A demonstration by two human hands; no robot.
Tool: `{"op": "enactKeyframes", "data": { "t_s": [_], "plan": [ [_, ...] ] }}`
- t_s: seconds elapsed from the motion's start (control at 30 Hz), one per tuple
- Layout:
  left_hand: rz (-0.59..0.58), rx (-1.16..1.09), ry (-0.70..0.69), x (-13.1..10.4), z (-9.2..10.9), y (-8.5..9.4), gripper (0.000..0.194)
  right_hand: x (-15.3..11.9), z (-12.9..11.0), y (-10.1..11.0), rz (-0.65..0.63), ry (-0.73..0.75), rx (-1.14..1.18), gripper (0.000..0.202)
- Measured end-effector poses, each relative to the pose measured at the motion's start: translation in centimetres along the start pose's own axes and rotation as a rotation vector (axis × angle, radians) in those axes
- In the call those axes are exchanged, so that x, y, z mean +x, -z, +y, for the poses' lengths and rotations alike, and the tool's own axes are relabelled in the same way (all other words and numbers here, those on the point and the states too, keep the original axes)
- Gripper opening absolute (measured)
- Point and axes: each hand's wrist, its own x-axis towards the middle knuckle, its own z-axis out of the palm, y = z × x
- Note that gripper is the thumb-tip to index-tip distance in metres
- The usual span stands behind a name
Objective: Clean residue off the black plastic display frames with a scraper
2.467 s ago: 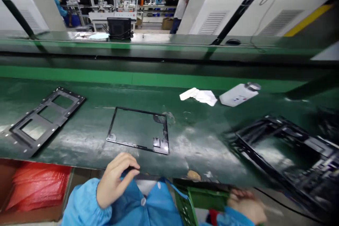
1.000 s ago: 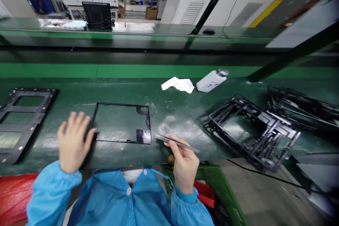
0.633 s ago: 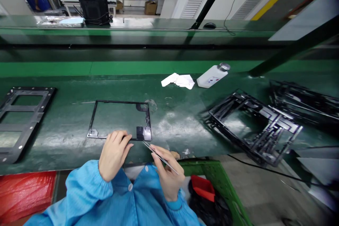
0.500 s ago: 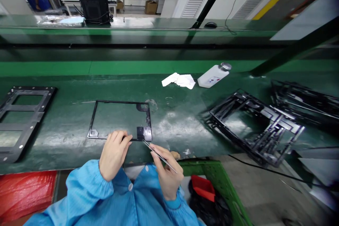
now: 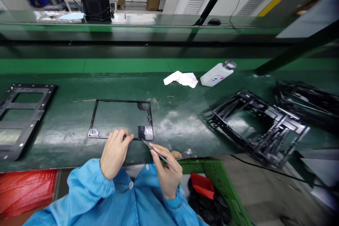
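A thin black rectangular frame (image 5: 122, 101) lies flat on the green table, with dark plates at its right end. My left hand (image 5: 114, 152) is closed on its near edge, fingertips bent over the rim and thumb to the right. A small dark bit shows between thumb and forefinger; I cannot make out whether it is part of the frame. In my right hand (image 5: 167, 173) is a pair of metal tweezers (image 5: 161, 156), held slantwise like a pen. Their tips meet the frame's near edge, close to the dark plate at the right corner.
On the left lies a thick black fixture (image 5: 39, 118) with openings. A white bottle (image 5: 215, 75) stands beside crumpled white wipes (image 5: 187, 79). Stacked black frames (image 5: 261, 127) spread at the right. A green crate (image 5: 212, 166) sits below the table's front edge.
The view has shifted slightly. Both hands keep nearly the same place, and the tweezer tips stay at the frame's near edge.
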Motion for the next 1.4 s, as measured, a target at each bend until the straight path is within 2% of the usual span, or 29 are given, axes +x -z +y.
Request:
{"op": "enactKeyframes", "data": {
  "t_s": [0.17,0.3,0.43,0.67,0.87,1.07,1.23,1.4],
  "plan": [
    [0.002,-0.01,-0.003,0.1,0.0,0.0,0.026,0.5,-0.7,0.1,-0.015,-0.057,-0.021,0.007],
    [0.011,-0.002,-0.014,0.1,-0.1,-0.2,0.027,1.3,-1.4,0.3,-0.037,-0.231,-0.059,0.009],
    [0.004,0.0,-0.015,0.2,-0.3,-0.2,0.026,2.4,-1.8,0.4,-0.066,-0.416,0.039,0.018],
    [-0.005,0.007,-0.016,0.2,-0.4,-0.2,0.024,4.3,-2.0,0.1,-0.067,-0.587,0.202,0.028],
    [0.012,-0.037,-0.016,0.2,-0.5,-0.4,0.023,4.6,-1.7,-0.4,-0.044,-0.635,0.265,0.034],
    [0.031,-0.206,0.035,0.7,-1.1,-0.4,0.015,4.7,-1.8,-0.9,-0.053,-0.662,0.275,0.034],
    [0.057,-0.323,0.087,0.9,-1.2,-0.3,0.01,4.5,-1.7,-1.4,-0.005,-0.643,0.273,0.037],
    [0.119,-0.424,0.149,0.7,-1.3,-0.8,0.032,4.5,-1.6,-1.8,0.017,-0.668,0.286,0.037]
  ]
}}
